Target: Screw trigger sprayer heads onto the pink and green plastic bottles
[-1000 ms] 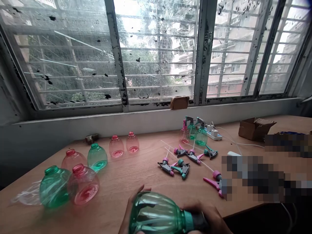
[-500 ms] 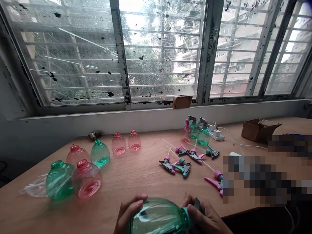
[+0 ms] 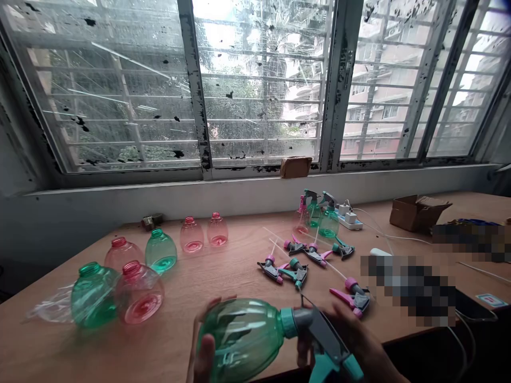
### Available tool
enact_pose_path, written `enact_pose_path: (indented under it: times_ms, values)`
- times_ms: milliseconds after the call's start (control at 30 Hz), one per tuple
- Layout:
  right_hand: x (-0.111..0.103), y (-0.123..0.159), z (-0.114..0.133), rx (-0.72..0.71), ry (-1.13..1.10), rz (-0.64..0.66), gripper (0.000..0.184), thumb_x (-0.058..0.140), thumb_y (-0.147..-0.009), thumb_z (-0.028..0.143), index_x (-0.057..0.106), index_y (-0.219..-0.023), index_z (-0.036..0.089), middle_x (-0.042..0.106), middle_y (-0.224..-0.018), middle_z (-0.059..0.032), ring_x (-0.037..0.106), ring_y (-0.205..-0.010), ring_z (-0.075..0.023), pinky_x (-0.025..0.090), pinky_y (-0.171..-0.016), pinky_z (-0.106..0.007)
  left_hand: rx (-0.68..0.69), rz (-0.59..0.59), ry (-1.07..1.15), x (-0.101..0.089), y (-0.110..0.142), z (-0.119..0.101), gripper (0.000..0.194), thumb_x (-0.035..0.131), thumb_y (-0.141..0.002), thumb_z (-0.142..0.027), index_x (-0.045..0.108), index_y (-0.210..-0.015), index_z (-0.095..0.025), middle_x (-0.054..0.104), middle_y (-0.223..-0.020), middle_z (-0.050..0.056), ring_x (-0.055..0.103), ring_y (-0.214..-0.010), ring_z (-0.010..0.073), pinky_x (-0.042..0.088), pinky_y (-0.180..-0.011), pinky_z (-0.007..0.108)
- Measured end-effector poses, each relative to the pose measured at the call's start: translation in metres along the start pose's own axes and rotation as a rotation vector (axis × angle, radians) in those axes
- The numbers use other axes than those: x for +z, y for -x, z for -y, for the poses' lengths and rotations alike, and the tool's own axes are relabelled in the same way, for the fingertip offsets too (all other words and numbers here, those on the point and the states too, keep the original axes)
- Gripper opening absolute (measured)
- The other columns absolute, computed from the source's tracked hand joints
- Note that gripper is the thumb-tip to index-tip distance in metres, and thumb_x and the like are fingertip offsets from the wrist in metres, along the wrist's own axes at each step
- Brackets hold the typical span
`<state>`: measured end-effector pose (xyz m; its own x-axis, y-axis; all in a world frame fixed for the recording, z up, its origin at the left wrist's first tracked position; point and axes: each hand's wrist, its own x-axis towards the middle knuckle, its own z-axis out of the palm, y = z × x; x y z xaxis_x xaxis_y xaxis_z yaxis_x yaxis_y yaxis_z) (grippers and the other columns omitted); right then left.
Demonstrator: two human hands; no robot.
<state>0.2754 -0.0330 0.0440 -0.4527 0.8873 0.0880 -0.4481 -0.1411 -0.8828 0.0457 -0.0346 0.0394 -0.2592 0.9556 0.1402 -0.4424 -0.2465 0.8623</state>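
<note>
A green transparent spray bottle (image 3: 243, 335) lies on its side in the air at the bottom of the head view, its grey and teal spray head (image 3: 327, 335) pointing right. My left hand (image 3: 203, 340) wraps round the bottle's base end, thumb in front and fingers behind. Around the spray head is my right hand (image 3: 355, 332), blurred, with fingertips showing behind and below the neck. The spray head partly hides that hand. Beyond on the table lie several loose spray heads; the nearest is a pink and grey spray head (image 3: 353, 298).
Headless pink bottles (image 3: 139, 292) and green bottles (image 3: 96, 295) stand at left beside a clear plastic bag (image 3: 54, 306). Bottles with spray heads (image 3: 329, 221) stand at the back near a power strip (image 3: 351, 219). A cardboard box (image 3: 417, 213) and a phone (image 3: 475, 306) are at right.
The spray bottle has risen into fuller view, and its spray head has turned so the trigger now shows at the lower right. My right hand has shifted behind the spray head.
</note>
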Motion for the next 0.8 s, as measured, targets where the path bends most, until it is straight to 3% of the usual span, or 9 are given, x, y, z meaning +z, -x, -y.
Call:
enact_pose_path:
  times_ms: [67,133,300,367,400,433,533,633,800]
  values:
    - [0.010,0.001,0.001,-0.101,0.209,-0.033,0.059,0.057,-0.088,0.070,0.072,-0.113,0.018,0.073,-0.082,-0.0098,0.067,-0.080,-0.0273,0.053,-0.066,-0.034,-0.224,-0.012,0.147,0.002,-0.004,0.003,0.054,0.071,-0.075,-0.068,0.064,-0.109,-0.027,0.083,-0.098,0.004,0.075,-0.094,0.0327,0.061,-0.081,0.044]
    - [0.023,-0.002,0.001,-0.210,0.472,-0.072,0.053,0.074,-0.083,0.058,0.068,-0.122,0.023,0.071,-0.085,-0.0064,0.066,-0.079,-0.0258,0.055,-0.068,-0.035,-0.312,0.035,0.189,0.001,-0.008,0.006,0.060,0.069,-0.075,-0.071,0.061,-0.113,-0.026,0.084,-0.099,0.006,0.075,-0.099,0.0355,0.058,-0.089,0.049]
    - [0.034,-0.037,0.037,-0.403,0.794,-0.094,0.033,0.074,-0.086,0.046,0.073,-0.112,0.024,0.067,-0.113,-0.0088,0.063,-0.105,-0.0298,0.055,-0.087,-0.038,-0.131,0.378,-0.232,-0.018,-0.022,0.021,0.075,0.051,-0.084,-0.078,0.059,-0.132,-0.021,0.062,-0.144,0.015,0.050,-0.138,0.0384,0.032,-0.119,0.055]
    - [0.021,-0.068,0.066,-0.470,0.942,-0.091,0.033,0.068,-0.091,0.048,0.074,-0.106,0.019,0.071,-0.100,-0.0084,0.068,-0.085,-0.0263,0.058,-0.069,-0.035,-0.079,0.453,-0.356,-0.026,-0.028,0.028,0.084,0.047,-0.083,-0.080,0.046,-0.145,-0.023,0.046,-0.158,0.014,0.042,-0.145,0.0363,0.033,-0.119,0.054]
    - [0.011,-0.086,0.081,-0.503,1.054,-0.189,0.034,0.062,-0.095,0.047,0.073,-0.107,0.017,0.073,-0.093,-0.0076,0.068,-0.077,-0.0244,0.057,-0.064,-0.033,-0.073,0.465,-0.379,-0.029,-0.029,0.031,0.085,0.048,-0.083,-0.080,0.042,-0.147,-0.025,0.043,-0.160,0.013,0.042,-0.144,0.0357,0.036,-0.117,0.054]
    - [0.000,-0.105,0.095,-0.512,1.219,-0.342,0.032,0.062,-0.096,0.046,0.073,-0.105,0.018,0.073,-0.093,-0.0066,0.069,-0.075,-0.0230,0.057,-0.065,-0.033,-0.072,0.478,-0.393,-0.031,-0.030,0.033,0.083,0.049,-0.083,-0.079,0.042,-0.147,-0.027,0.044,-0.159,0.013,0.045,-0.143,0.0353,0.038,-0.116,0.054]
    - [-0.036,-0.160,0.127,-0.478,1.337,-0.555,0.027,0.066,-0.095,0.038,0.070,-0.109,0.015,0.072,-0.106,-0.0102,0.069,-0.089,-0.0264,0.057,-0.079,-0.040,-0.054,0.565,-0.476,-0.031,-0.026,0.032,0.067,0.050,-0.090,-0.071,0.053,-0.140,-0.027,0.054,-0.152,0.012,0.052,-0.137,0.0332,0.039,-0.115,0.053]
    - [-0.066,-0.203,0.136,-0.382,1.418,-0.679,0.023,0.064,-0.099,0.032,0.065,-0.117,0.017,0.068,-0.119,-0.0081,0.069,-0.099,-0.0253,0.058,-0.085,-0.044,0.012,0.683,-0.581,-0.026,-0.019,0.021,0.052,0.051,-0.095,-0.062,0.060,-0.133,-0.029,0.056,-0.149,0.009,0.057,-0.132,0.0309,0.045,-0.110,0.047]
    - [-0.093,-0.246,0.120,-0.208,1.530,-0.820,0.026,0.065,-0.099,0.031,0.063,-0.121,0.017,0.066,-0.123,-0.0087,0.068,-0.102,-0.0266,0.059,-0.086,-0.047,0.104,0.786,-0.711,-0.021,-0.014,0.010,0.037,0.057,-0.096,-0.048,0.062,-0.128,-0.030,0.059,-0.145,0.008,0.054,-0.134,0.0299,0.046,-0.110,0.040]
